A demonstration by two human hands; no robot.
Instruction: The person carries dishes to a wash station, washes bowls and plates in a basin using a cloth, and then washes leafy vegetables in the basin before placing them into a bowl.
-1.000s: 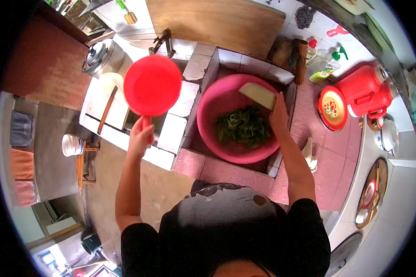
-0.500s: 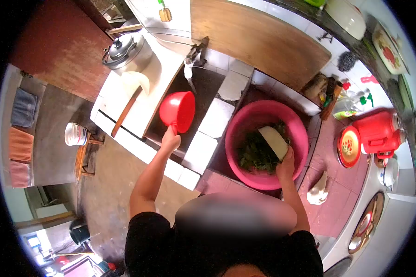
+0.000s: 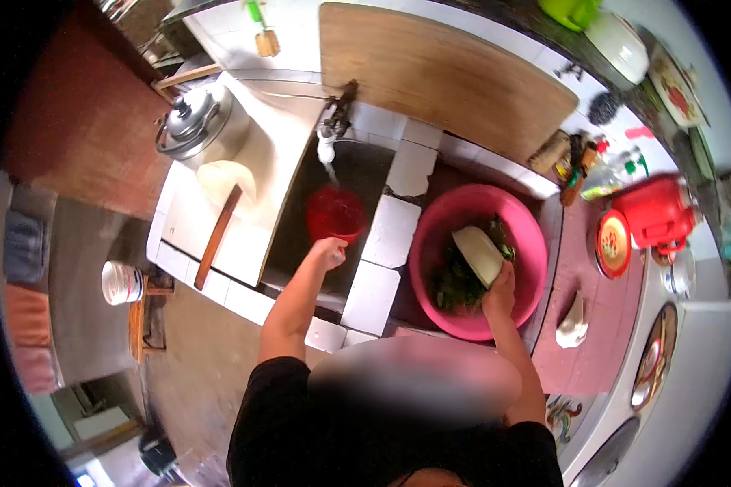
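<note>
Left hand (image 3: pixel 329 252) has lowered its gripped round red plastic dipper (image 3: pixel 335 214), filling seemingly underway (level unclear); right hand (image 3: pixel 500 290) grips a pale curved piece (image 3: pixel 478 254) over dark leafy greens (image 3: pixel 455 282) in a round pink basin (image 3: pixel 419 243).

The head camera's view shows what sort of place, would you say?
Probably a home kitchen: there is a tiled sink with a faucet, a lidded metal pot on the counter, and a basin holding leafy greens.
</note>
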